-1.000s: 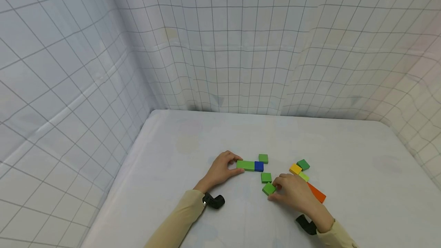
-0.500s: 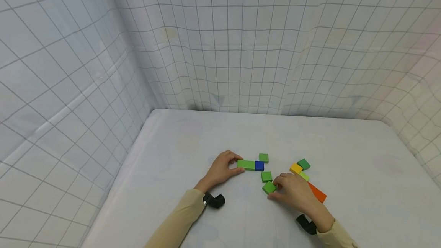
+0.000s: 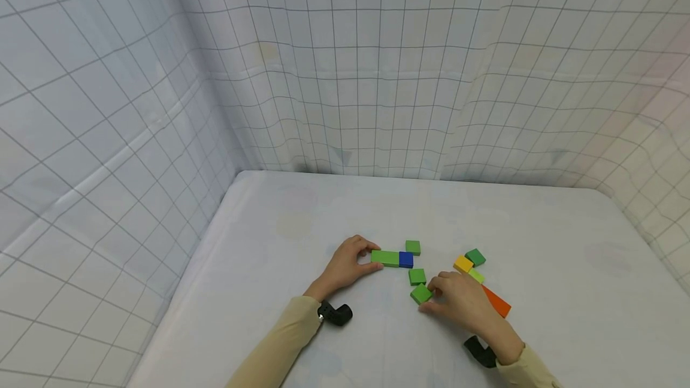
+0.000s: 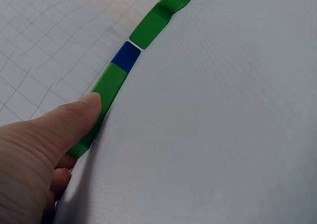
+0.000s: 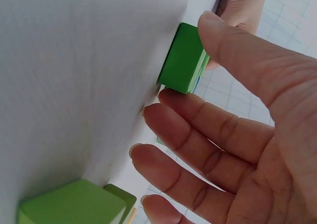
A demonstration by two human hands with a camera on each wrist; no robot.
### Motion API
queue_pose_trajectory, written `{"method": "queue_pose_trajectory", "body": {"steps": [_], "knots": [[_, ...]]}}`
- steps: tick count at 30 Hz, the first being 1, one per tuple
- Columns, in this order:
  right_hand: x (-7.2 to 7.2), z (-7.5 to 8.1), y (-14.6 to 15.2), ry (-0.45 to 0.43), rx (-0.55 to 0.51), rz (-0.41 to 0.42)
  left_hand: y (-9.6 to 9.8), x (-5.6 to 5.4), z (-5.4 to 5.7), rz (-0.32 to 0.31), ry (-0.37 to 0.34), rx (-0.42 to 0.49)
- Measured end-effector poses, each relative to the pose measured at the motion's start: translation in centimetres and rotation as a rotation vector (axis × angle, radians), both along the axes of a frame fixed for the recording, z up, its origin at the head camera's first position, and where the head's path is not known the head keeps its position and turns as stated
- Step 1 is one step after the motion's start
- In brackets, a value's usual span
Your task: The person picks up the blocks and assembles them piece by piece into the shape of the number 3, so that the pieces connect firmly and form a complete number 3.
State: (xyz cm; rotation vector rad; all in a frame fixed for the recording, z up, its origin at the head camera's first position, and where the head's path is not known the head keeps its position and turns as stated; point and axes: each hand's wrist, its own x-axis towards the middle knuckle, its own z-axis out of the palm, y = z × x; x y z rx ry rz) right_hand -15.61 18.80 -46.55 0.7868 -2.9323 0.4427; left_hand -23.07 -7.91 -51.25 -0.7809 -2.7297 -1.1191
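Note:
My left hand (image 3: 345, 265) pinches the left end of a long green block (image 3: 385, 258) between thumb and fingers. In the left wrist view the thumb lies along the side of that long block (image 4: 110, 85). A blue square block (image 3: 406, 260) sits against its right end. My right hand (image 3: 460, 299) pinches a green square block (image 3: 421, 294), turned at an angle; the right wrist view has this block (image 5: 179, 60) between thumb and forefinger. Just behind it is a second green square block (image 3: 417, 276). A third green square block (image 3: 412, 248) lies beyond the blue one.
Right of the right hand lie a yellow block (image 3: 463, 264), a dark green block (image 3: 475, 257), a lime block (image 3: 476, 276) and a long orange block (image 3: 496, 301), partly behind the hand. A white-covered table (image 3: 302, 208) bears everything, with grid-patterned curtains (image 3: 356, 76) around it.

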Motion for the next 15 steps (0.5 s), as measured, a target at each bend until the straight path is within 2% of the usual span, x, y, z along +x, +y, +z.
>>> {"method": "queue_pose_trajectory", "body": {"steps": [15], "knots": [[0.21,0.24,-0.47,0.012,0.006,-0.02,0.02,-0.13,-0.08,0.001,0.0,-0.003]]}}
